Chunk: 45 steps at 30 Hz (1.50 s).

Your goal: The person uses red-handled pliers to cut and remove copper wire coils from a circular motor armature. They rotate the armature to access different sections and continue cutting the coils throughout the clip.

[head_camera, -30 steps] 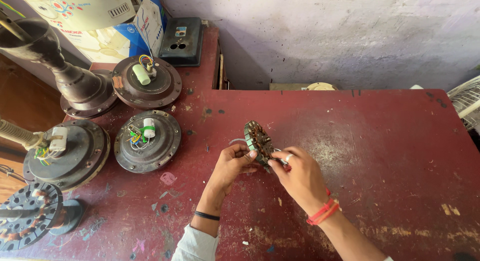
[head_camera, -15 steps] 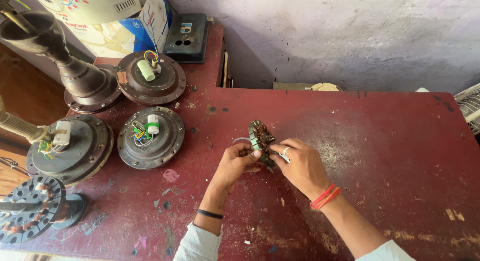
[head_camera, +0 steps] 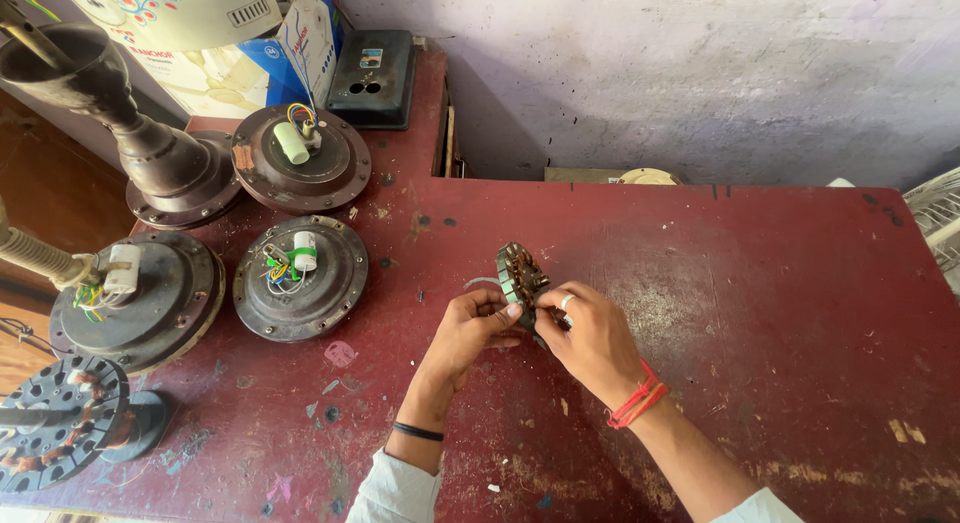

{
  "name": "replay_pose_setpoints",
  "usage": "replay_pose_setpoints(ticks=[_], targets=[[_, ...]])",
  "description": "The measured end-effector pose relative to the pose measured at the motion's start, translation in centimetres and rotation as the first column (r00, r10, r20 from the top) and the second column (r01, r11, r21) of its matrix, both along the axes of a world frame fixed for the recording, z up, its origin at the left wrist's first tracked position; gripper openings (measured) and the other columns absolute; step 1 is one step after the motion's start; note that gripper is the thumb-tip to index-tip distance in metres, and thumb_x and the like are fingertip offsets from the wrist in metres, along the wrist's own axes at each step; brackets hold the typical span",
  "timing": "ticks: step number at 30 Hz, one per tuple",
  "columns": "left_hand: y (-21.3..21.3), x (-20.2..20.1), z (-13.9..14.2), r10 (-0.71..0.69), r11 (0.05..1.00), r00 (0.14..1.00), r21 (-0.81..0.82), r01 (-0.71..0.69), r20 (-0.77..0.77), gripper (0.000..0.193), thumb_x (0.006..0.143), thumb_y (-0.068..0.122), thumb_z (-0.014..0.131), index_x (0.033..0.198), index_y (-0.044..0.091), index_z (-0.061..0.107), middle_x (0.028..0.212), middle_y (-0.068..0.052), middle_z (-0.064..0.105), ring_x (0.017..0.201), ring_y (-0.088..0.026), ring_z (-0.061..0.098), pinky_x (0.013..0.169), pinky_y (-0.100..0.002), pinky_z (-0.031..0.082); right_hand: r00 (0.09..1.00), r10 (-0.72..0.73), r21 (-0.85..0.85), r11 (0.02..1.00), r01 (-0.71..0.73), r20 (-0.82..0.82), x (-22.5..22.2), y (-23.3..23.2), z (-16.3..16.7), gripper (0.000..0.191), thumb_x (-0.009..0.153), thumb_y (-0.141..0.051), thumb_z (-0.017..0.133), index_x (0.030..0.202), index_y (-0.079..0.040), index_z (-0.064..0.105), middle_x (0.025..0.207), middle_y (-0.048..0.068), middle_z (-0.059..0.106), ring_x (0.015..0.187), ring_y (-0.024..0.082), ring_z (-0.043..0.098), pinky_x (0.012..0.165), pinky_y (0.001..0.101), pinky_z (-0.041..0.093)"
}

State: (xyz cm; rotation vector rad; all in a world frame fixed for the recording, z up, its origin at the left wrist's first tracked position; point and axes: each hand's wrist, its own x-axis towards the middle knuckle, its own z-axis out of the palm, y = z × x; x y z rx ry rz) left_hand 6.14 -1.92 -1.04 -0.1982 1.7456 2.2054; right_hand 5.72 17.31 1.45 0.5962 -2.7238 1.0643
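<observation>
Stator: small wound stator, round, with copper-coloured coils and a greenish edge, is being held on edge just above the red table, near the middle of it.
Left hand: left hand is gripping the stator from the left side, fingers curled and closed on its lower edge; a black band is sitting on this wrist.
Right hand: right hand is pinching the stator from the right, thumb and first fingers closed on it; a ring is showing on one finger and red thread bands on the wrist.
Wire: thin grey lead is curving out from the stator to the left, just above the left hand.
Table surface: worn red paint with scratches and pale chips.
Motor housings: three round dark housings are lying on the left part of the table, well apart from the hands; the nearest one is showing coloured wires and a white capacitor.
Other parts: dark fan canopy is standing at the far left, and a bare rotor core is lying at the near left corner.
Back edge: black switch box is resting beside cardboard boxes.
</observation>
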Motion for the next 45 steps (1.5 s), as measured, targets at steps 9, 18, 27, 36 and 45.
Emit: replay_pose_setpoints(ticks=[9,18,27,36,45], targets=[[0.1,0.6,-1.7,0.006,0.999,0.994,0.044,-0.001,-0.113,0.035,0.081,-0.001,0.078,0.114,-0.003,0.066,0.104,-0.012,0.074,0.095,-0.021,0.074,0.083,-0.035,0.063,0.963,-0.172,-0.102,0.975,0.197,0.209,-0.7,-1.2,-0.2,0.012,0.08,-0.009,0.072,0.084,0.002,0.075,0.078,0.01,0.073,0.058,0.019,0.068,0.053,0.0325,0.051],[1.8,1.0,-1.6,0.097,0.978,0.967,-0.155,-0.137,-0.237,0.03,0.078,0.006,0.085,0.102,-0.004,0.069,0.092,-0.012,0.077,0.085,-0.016,0.075,0.076,-0.029,0.062,0.978,-0.162,-0.117,0.977,0.178,0.133,-1.2,-1.3,-0.3,0.011,0.081,-0.01,0.07,0.081,0.001,0.074,0.075,0.009,0.072,0.056,0.016,0.067,0.049,0.0314,0.05],[2.2,1.3,1.2,0.123,0.924,0.964,-0.327,-0.198,-0.237,0.03,0.076,0.019,0.087,0.091,0.0,0.071,0.084,-0.008,0.078,0.075,-0.013,0.074,0.069,-0.028,0.06,0.983,-0.028,-0.115,0.992,0.049,0.18,-2.4,-0.4,1.3,0.012,0.078,-0.011,0.07,0.082,0.0,0.072,0.072,0.008,0.072,0.049,0.014,0.063,0.046,0.0295,0.046],[3.2,1.7,1.7,0.151,0.896,0.968,-0.385,-0.22,-0.202,0.031,0.077,0.023,0.087,0.089,0.0,0.071,0.08,-0.009,0.077,0.07,-0.014,0.073,0.064,-0.029,0.059,0.924,0.097,-0.13,0.99,-0.052,0.37,-3.4,0.2,2.2,0.014,0.085,-0.013,0.067,0.081,-0.001,0.073,0.064,0.005,0.068,0.054,0.009,0.056,0.048,0.0278,0.042],[2.2,2.3,3.5,0.25,0.78,0.929,-0.512,-0.361,-0.274,0.045,0.074,0.035,0.091,0.084,-0.001,0.065,0.068,-0.009,0.068,0.059,-0.018,0.061,0.056,-0.033,0.053,0.961,-0.095,-0.359,0.915,0.187,0.26,-2.1,1.6,1.5,0.026,0.088,-0.017,0.072,0.109,-0.003,0.075,0.094,0.009,0.076,0.081,0.013,0.069,0.071,0.028,0.055]])
